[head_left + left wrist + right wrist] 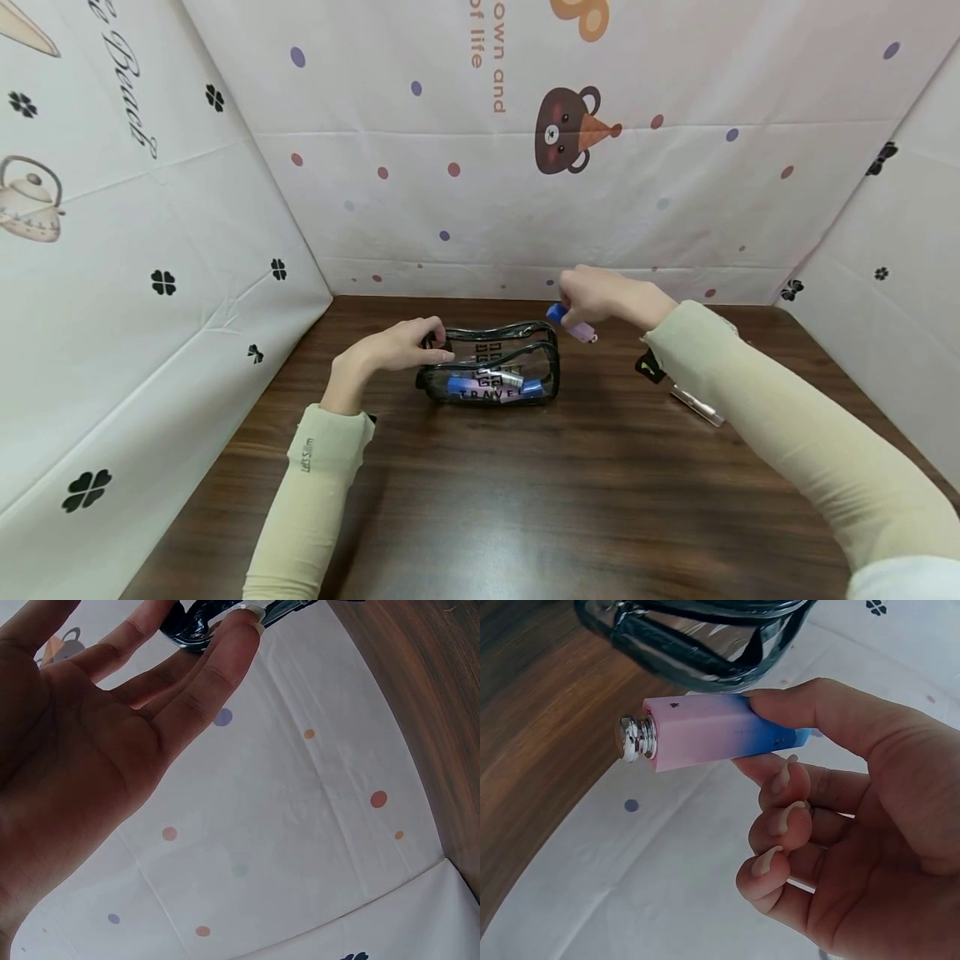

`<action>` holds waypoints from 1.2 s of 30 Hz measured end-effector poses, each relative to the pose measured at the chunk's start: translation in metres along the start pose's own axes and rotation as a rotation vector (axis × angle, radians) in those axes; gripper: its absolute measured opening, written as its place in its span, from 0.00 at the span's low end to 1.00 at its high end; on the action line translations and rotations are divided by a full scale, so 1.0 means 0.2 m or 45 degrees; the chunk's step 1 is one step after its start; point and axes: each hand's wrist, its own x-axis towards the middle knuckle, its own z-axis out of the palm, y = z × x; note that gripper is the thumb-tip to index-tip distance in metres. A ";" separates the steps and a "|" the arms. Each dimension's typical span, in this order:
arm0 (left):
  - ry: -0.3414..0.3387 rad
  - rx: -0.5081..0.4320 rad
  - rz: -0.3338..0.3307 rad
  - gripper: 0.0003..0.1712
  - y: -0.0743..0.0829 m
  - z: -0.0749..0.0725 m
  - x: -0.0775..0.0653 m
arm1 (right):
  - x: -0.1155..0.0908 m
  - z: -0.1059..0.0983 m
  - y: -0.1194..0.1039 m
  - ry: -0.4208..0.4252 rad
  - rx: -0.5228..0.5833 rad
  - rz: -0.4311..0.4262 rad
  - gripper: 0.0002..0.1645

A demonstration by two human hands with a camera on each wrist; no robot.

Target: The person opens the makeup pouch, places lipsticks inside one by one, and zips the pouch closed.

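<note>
A clear travel pouch (487,396) with black trim and printed lettering lies on the table, its top gaping. My left hand (393,346) grips the trim at the pouch's left end between thumb and fingers. In the left wrist view, those fingers (217,682) meet the black trim. To the right of the pouch, my right hand (603,296) pinches a pink-and-blue cosmetic tube (697,731) by its blue end between thumb and index finger. The tube's silver knob end points away from the palm. Inside the pouch lie a blue-and-pink tube (467,386) and a silver one (510,378).
A slim silver-and-clear tube (697,406) lies on the dark wooden table (480,500) at the right, near the right forearm. White patterned cloth walls (480,208) enclose the back and both sides.
</note>
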 end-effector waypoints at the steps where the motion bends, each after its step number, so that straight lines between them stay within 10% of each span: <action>1: 0.001 0.002 0.000 0.21 0.00 0.00 0.00 | 0.00 0.00 -0.01 0.001 -0.008 0.001 0.18; 36: 0.020 0.019 0.018 0.17 -0.01 0.00 0.00 | 0.16 0.03 -0.36 -0.033 -0.216 -0.086 0.11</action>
